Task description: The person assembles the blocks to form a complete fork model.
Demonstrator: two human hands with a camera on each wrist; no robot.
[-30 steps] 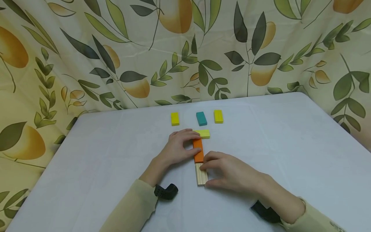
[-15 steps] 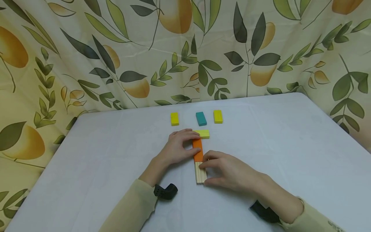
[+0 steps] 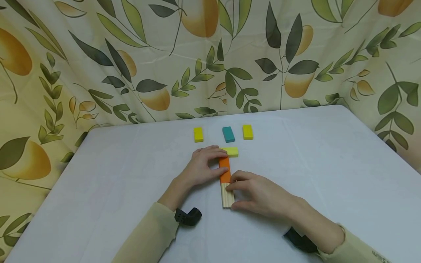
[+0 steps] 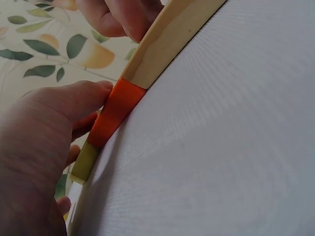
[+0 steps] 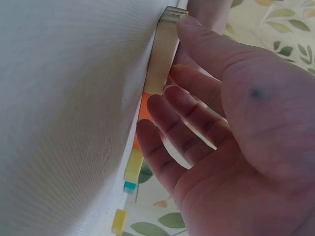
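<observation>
An orange block (image 3: pixel 225 176) lies between a yellow-green block (image 3: pixel 232 152) set crosswise at its far end and a pale wooden block (image 3: pixel 227 200) at its near end. My left hand (image 3: pixel 202 166) holds the orange block, thumb on its top and forefinger where it meets the yellow-green block. In the left wrist view the orange and wooden blocks meet end to end. My right hand (image 3: pixel 260 191) holds the wooden block, thumb at its near corner and forefinger on top. The right wrist view shows its other fingers (image 5: pixel 172 123) curved loosely beside the row.
Farther back stand a left yellow block (image 3: pixel 198 134), a teal block (image 3: pixel 228 134) and a right yellow block (image 3: pixel 248 132). The white-covered table (image 3: pixel 115 175) reaches back to a fruit-patterned curtain (image 3: pixel 197 73). Dark devices (image 3: pixel 188 217) sit at both wrists.
The wooden block and orange block have shifted slightly away from me since a second ago, the right hand moving with them. The left hand stays in place.
</observation>
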